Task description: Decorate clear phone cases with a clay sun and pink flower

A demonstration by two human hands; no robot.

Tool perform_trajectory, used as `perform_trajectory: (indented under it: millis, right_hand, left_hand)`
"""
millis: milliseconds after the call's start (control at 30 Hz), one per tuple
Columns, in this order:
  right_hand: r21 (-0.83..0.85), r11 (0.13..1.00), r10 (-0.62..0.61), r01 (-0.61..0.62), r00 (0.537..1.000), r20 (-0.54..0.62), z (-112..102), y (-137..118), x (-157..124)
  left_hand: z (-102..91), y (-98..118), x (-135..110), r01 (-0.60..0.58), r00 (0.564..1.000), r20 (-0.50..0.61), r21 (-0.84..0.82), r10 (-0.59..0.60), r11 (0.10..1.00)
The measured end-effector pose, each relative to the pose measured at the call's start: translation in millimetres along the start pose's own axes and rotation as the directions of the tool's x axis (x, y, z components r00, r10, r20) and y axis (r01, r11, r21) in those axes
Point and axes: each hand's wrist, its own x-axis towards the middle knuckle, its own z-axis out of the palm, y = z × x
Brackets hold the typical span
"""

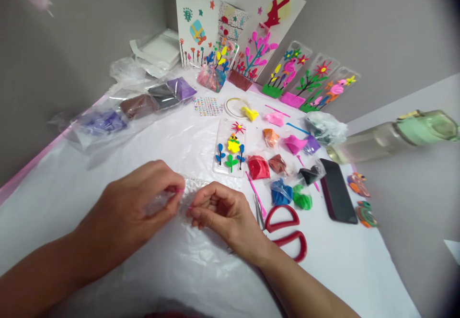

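Observation:
My left hand [134,205] pinches a tiny bit of pink clay [179,191] between thumb and forefinger. A short gap away, my right hand [230,215] is also closed in a pinch, with a speck of pink clay [190,208] showing at its fingertips. Beneath both hands lies a crinkled clear plastic sheet [194,182], partly covered by the fingers. Just beyond them rests a clear phone case [220,138] decorated with a yellow clay figure [233,145], blue and green clay plants and a red clay flower [238,127].
Red-handled scissors [304,247] lie beside my right forearm. Packets of coloured clay, including red clay [258,167] and blue clay [281,193], are spread to the right. Farther right are a black phone [338,191] and a bottle [373,143]. Decorated cases [287,71] lean against the back wall.

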Motion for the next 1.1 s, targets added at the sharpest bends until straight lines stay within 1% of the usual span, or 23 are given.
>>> perform_trajectory:
  millis: [100, 167, 233, 333, 400, 467, 567, 633, 767, 900, 933, 1033, 1100]
  right_hand:
    - [0.001, 1.000, -0.015, 0.015, 1.000, 0.023, -2, 1, 0]
    - [0.004, 1.000, -0.024, 0.024, 0.999, 0.023, -3, 1, 0]
    - [-0.003, 1.000, -0.024, 0.024, 0.999, 0.023, -4, 2, 1]
    - [-0.017, 1.000, -0.022, 0.022, 0.999, 0.034, -4, 2, 1]
    - [-0.021, 1.000, -0.018, 0.018, 0.999, 0.037, -4, 2, 0]
    - [-0.028, 1.000, -0.011, 0.012, 0.999, 0.033, -4, 1, 0]
    - [-0.036, 0.999, -0.005, 0.006, 1.000, 0.030, -4, 0, 0]
    - [-0.035, 0.999, -0.004, 0.005, 0.999, 0.033, -4, -1, -1]
    - [-0.029, 1.000, -0.005, 0.006, 0.999, 0.039, -4, 0, -1]
    - [-0.028, 1.000, -0.004, 0.005, 0.999, 0.040, -4, 1, -1]
    - [-0.034, 0.999, -0.001, 0.002, 0.999, 0.038, -4, 1, 0]
    - [-0.054, 0.999, 0.006, -0.004, 0.999, 0.033, -4, 0, -1]
    - [-0.059, 0.998, 0.004, -0.002, 0.999, 0.035, -4, -1, -1]
  left_hand:
    - [-14.7, -14, -2, 0.100, 0.994, -0.033, -0.043, -0.102, 0.994]
    - [-22.5, -23, -5, 0.134, 0.988, -0.065, -0.081, -0.139, 0.988]
    - [-27.6, -32, -8, 0.144, 0.986, -0.073, -0.098, -0.151, 0.985]
    - [-30.7, -41, -13, 0.148, 0.988, -0.023, -0.092, -0.150, 0.985]
    - [-30.5, -45, -16, 0.188, 0.982, 0.009, -0.100, -0.188, 0.977]
    - [-29.0, -49, -18, 0.258, 0.966, 0.000, -0.122, -0.260, 0.958]
    - [-26.5, -53, -17, 0.373, 0.923, -0.047, -0.137, -0.382, 0.918]
    - [-26.5, -53, -14, 0.412, 0.906, -0.050, -0.129, -0.421, 0.902]
    - [-31.4, -47, -5, 0.367, 0.929, -0.032, -0.068, -0.369, 0.928]
    - [-34.0, -43, 1, 0.294, 0.953, 0.073, 0.012, -0.294, 0.956]
    - [-33.6, -43, 2, 0.275, 0.957, 0.095, 0.009, -0.275, 0.961]
    - [-31.3, -46, 4, 0.219, 0.971, 0.103, -0.037, -0.214, 0.975]
    - [-30.5, -48, 5, 0.170, 0.979, 0.127, -0.071, -0.160, 0.983]
